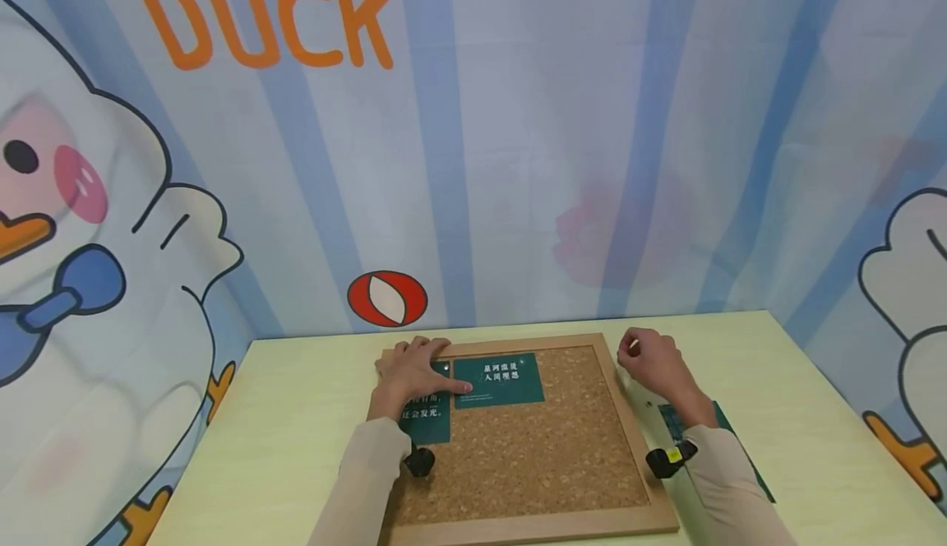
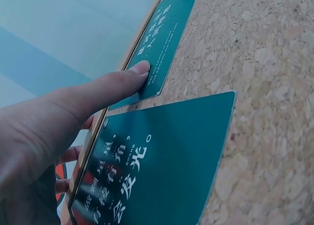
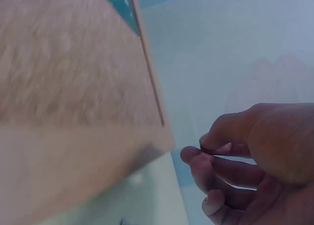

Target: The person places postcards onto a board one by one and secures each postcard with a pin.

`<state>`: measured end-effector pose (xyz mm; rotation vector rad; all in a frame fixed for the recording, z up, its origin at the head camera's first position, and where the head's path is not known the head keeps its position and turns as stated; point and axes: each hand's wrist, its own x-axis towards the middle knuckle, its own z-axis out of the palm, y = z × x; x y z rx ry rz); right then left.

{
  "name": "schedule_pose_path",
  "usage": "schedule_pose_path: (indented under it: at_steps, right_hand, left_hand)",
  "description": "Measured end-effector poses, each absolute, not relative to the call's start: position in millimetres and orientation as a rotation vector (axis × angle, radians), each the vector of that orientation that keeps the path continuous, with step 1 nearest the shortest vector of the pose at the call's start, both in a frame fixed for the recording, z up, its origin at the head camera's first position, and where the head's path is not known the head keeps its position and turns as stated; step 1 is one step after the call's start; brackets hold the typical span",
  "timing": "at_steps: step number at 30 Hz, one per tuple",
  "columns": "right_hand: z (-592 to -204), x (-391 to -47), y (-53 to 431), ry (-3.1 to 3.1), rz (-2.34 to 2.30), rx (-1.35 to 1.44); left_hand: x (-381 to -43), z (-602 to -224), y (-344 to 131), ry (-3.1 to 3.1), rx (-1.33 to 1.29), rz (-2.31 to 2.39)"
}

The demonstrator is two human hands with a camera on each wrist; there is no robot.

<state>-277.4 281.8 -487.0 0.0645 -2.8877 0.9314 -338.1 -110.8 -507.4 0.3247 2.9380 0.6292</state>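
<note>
My left hand [image 1: 414, 372] lies over the top left corner of a wood-framed cork board [image 1: 547, 455]. Its straight thumb [image 2: 115, 85] presses the lower left corner of a green card [image 1: 503, 390] with white writing. The other fingers reach over the frame's top edge. Under this hand is a second green card [image 2: 181, 151], partly hidden, with a small round pin [image 2: 106, 122] near its corner. Off the board's right side, my right hand [image 1: 654, 357] is raised with thumb and index fingertips pinched together. I cannot tell whether something small sits between them.
On the pale yellow table [image 1: 237, 447], another green card [image 1: 725, 418] lies right of the board, partly under the right forearm. A small dark thing [image 1: 649, 404] is beside it. Behind the table hangs a striped blue cloth [image 1: 510, 159] with duck pictures.
</note>
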Motion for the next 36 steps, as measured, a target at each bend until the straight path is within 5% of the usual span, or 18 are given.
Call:
schedule_pose_path:
  at_steps: [18, 36]
  right_hand:
    - [-469, -310, 218, -2.882, 0.957, 0.313]
    - [-497, -332, 180, -2.999, 0.976, 0.439]
  left_hand:
    - [-337, -507, -111, 2.957, 0.31, 0.604]
    - [-343, -515, -113, 2.942, 0.313, 0.614]
